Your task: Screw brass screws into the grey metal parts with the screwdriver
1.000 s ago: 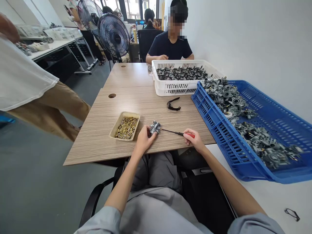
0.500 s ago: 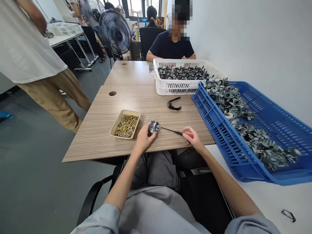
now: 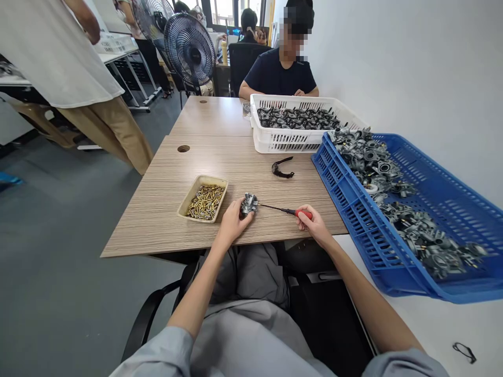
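My left hand [image 3: 233,222] is closed around a small grey metal carburetor [image 3: 249,203], which rests on the wooden table. In my right hand [image 3: 311,222] is a screwdriver [image 3: 278,208] with a red and black handle. Its long thin shaft points left, and the tip meets a small brass-coloured piece on the carburetor's right side. Left of my left hand stands a cream plastic tray [image 3: 183,209] holding many small brass parts [image 3: 206,202].
A blue crate [image 3: 353,230] of grey metal carburetors is at the right. Behind it sits a white basket [image 3: 283,140] of dark parts. A black wristwatch [image 3: 280,170] lies on the table [image 3: 157,209]. Across from me sits a person [image 3: 279,73]; another stands left, near a fan [image 3: 190,50].
Both hands keep their places, with the screwdriver still at the carburetor; the right fingers have shifted their grip on the handle. The standing person at left has moved slightly right.
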Available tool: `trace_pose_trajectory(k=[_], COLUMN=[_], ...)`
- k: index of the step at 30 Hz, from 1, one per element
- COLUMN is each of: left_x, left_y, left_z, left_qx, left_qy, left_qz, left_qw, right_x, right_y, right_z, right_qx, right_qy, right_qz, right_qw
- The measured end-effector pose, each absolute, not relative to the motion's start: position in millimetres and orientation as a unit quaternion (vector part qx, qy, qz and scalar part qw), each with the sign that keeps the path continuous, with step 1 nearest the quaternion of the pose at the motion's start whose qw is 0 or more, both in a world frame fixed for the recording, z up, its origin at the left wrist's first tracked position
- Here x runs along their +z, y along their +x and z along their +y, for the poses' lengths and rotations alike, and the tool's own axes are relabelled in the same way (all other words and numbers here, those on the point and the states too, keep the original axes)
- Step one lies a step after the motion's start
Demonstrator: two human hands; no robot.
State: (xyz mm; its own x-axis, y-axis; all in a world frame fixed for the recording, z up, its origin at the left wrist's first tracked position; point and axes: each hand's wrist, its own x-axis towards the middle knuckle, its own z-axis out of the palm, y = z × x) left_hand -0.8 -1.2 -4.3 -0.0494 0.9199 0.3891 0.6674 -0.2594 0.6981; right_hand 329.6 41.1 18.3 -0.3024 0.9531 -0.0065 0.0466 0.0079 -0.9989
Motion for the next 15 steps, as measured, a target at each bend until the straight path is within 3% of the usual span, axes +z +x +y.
trace_pose_trajectory(k=[15], left_x=[-4.4], left_y=[-1.1], left_z=[-1.2], left_qx=[0.425], left_qy=[0.666], left_qz=[0.593], left_qw=[0.154], right_x=[16.0], right_y=[329.4], right_z=[42.2], right_qx=[0.539], right_qy=[-0.431], right_qz=[-0.609], right_qw=[0.392])
